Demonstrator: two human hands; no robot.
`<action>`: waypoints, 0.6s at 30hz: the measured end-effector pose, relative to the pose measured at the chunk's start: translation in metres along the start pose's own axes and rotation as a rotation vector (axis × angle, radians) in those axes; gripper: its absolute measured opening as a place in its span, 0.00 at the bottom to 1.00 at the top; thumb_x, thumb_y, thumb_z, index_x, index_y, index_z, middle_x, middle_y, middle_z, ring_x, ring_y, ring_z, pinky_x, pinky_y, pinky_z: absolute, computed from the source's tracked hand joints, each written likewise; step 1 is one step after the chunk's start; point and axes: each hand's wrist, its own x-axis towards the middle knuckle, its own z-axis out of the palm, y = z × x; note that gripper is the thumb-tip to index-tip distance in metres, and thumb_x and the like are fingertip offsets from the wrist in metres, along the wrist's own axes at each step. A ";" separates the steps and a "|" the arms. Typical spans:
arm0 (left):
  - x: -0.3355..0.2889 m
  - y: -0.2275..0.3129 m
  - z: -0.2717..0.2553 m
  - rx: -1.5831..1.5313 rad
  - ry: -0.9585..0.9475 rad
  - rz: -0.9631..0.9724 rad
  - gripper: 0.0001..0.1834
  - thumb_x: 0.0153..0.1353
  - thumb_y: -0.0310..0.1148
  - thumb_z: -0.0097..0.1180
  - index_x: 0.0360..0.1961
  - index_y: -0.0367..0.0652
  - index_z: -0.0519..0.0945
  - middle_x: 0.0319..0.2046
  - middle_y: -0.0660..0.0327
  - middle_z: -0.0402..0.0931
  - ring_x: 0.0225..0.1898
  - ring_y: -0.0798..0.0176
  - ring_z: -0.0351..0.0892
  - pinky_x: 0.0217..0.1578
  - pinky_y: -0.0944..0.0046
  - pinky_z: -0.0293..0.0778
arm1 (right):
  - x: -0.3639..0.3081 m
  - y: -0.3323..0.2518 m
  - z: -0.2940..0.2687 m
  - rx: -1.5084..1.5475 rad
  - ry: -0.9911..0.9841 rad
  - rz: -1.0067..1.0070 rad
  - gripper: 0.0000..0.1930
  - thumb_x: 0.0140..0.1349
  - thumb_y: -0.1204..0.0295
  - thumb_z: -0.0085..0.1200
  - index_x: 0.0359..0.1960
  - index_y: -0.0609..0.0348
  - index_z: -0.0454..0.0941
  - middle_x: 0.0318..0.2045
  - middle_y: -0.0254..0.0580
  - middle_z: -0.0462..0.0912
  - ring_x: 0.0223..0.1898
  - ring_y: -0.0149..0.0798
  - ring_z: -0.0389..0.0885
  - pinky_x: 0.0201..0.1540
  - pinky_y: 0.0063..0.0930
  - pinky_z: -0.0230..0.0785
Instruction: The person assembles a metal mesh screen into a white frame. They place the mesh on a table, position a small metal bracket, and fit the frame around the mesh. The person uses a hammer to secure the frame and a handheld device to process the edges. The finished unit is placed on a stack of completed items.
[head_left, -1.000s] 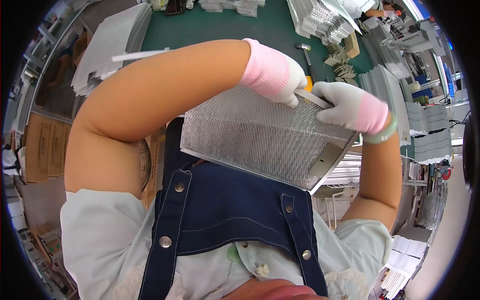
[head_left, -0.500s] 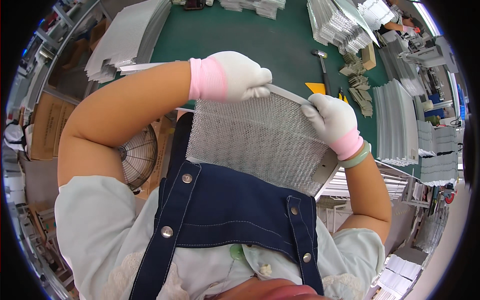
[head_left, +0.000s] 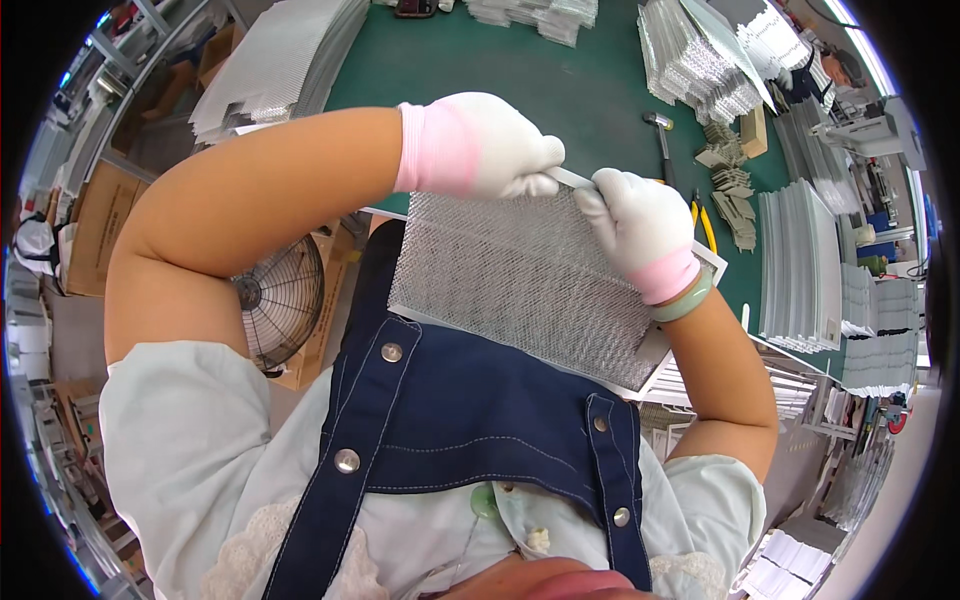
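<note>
A silver metal mesh panel with pale frame edging lies in front of me, its near side against my dark blue apron. My left hand, in a white glove with a pink cuff, is closed on the slim white frame strip along the panel's far edge. Close beside it, my right hand, gloved alike, pinches the same strip, thumb on the near side. Only a short piece of strip shows between the two hands. Fingertips on the far side are hidden.
On the green table stand mesh stacks at back left and back right. Right of my hands lie a hammer, yellow-handled pliers and small grey-green pieces. White panels stand farther right; a fan is below left.
My right hand has slid along the strip toward my left, narrowing the gap between them. The view has shifted slightly, and the yellow scraper is now mostly behind my right hand.
</note>
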 end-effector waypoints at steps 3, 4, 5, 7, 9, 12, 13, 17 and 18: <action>-0.005 -0.007 0.006 0.096 0.066 0.004 0.18 0.70 0.46 0.48 0.36 0.41 0.76 0.22 0.55 0.77 0.27 0.47 0.80 0.31 0.51 0.76 | -0.001 0.005 0.004 -0.004 0.028 -0.009 0.17 0.67 0.56 0.52 0.27 0.54 0.74 0.21 0.44 0.78 0.27 0.51 0.80 0.30 0.42 0.71; -0.007 -0.021 0.014 0.092 0.116 0.028 0.16 0.68 0.45 0.50 0.33 0.42 0.76 0.20 0.55 0.76 0.25 0.47 0.79 0.30 0.51 0.75 | -0.001 0.006 0.006 -0.024 0.033 -0.012 0.17 0.67 0.56 0.52 0.27 0.55 0.74 0.21 0.44 0.78 0.26 0.51 0.80 0.30 0.43 0.71; -0.009 -0.032 0.022 0.088 0.165 0.052 0.16 0.67 0.44 0.52 0.31 0.43 0.76 0.19 0.56 0.75 0.23 0.46 0.78 0.28 0.51 0.75 | -0.002 0.007 0.009 -0.001 0.019 0.001 0.17 0.67 0.56 0.52 0.27 0.55 0.74 0.21 0.44 0.78 0.26 0.51 0.80 0.30 0.43 0.71; -0.011 -0.032 0.026 0.118 0.181 0.048 0.14 0.67 0.42 0.51 0.30 0.43 0.75 0.18 0.56 0.75 0.23 0.46 0.78 0.28 0.51 0.74 | -0.004 0.009 0.013 0.037 -0.008 0.035 0.16 0.67 0.57 0.52 0.27 0.55 0.74 0.22 0.44 0.78 0.26 0.51 0.80 0.30 0.43 0.71; -0.013 -0.033 0.021 0.120 0.165 0.056 0.13 0.67 0.40 0.49 0.31 0.42 0.75 0.20 0.54 0.75 0.25 0.46 0.78 0.30 0.51 0.74 | 0.003 0.009 0.010 -0.016 0.010 0.001 0.16 0.67 0.57 0.52 0.27 0.55 0.74 0.22 0.44 0.78 0.26 0.51 0.80 0.30 0.43 0.71; -0.010 -0.026 0.003 0.021 0.054 0.030 0.14 0.68 0.40 0.48 0.34 0.40 0.76 0.22 0.52 0.76 0.28 0.46 0.78 0.32 0.50 0.74 | 0.018 0.008 0.014 0.041 0.019 -0.036 0.15 0.67 0.58 0.53 0.27 0.55 0.74 0.21 0.44 0.79 0.26 0.51 0.80 0.30 0.44 0.72; -0.006 -0.024 -0.003 0.028 -0.066 -0.017 0.16 0.69 0.43 0.47 0.37 0.39 0.76 0.25 0.50 0.77 0.31 0.46 0.80 0.35 0.50 0.75 | 0.022 0.004 0.014 0.020 -0.035 -0.001 0.15 0.67 0.58 0.53 0.27 0.55 0.74 0.22 0.44 0.79 0.26 0.51 0.81 0.30 0.44 0.72; 0.000 -0.017 0.005 -0.053 -0.036 -0.040 0.17 0.70 0.44 0.47 0.41 0.38 0.76 0.30 0.51 0.79 0.36 0.46 0.81 0.40 0.51 0.75 | 0.025 -0.004 0.021 -0.079 -0.071 -0.005 0.16 0.67 0.57 0.54 0.30 0.57 0.76 0.23 0.46 0.80 0.28 0.49 0.81 0.32 0.40 0.73; 0.001 -0.017 0.011 -0.055 -0.035 -0.050 0.17 0.70 0.44 0.47 0.42 0.38 0.76 0.31 0.51 0.79 0.37 0.46 0.81 0.40 0.51 0.75 | 0.025 -0.003 0.020 0.100 -0.114 0.068 0.16 0.66 0.57 0.54 0.32 0.58 0.77 0.24 0.47 0.81 0.29 0.48 0.82 0.33 0.39 0.73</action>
